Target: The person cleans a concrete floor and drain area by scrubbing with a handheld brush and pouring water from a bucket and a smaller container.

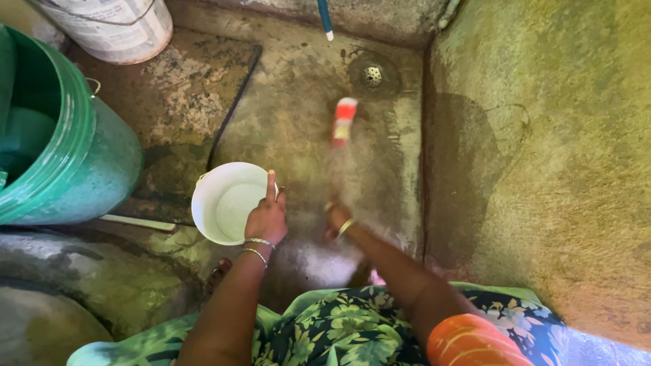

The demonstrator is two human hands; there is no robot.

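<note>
My left hand (267, 215) grips the rim of a small white bucket (224, 201) that holds water and stands on the wet floor. My right hand (337, 218) is closed on the handle of a long brush; the handle is motion-blurred. The brush's red and white head (344, 120) lies on the concrete floor just below a round metal drain (372, 75). Both wrists wear thin bangles.
A big green barrel (64, 146) stands at the left, a white bucket (108, 27) at the back left. A blue pipe end (325, 18) hangs at the top. A mossy concrete wall (542, 149) rises on the right. My patterned skirt (339, 325) fills the bottom.
</note>
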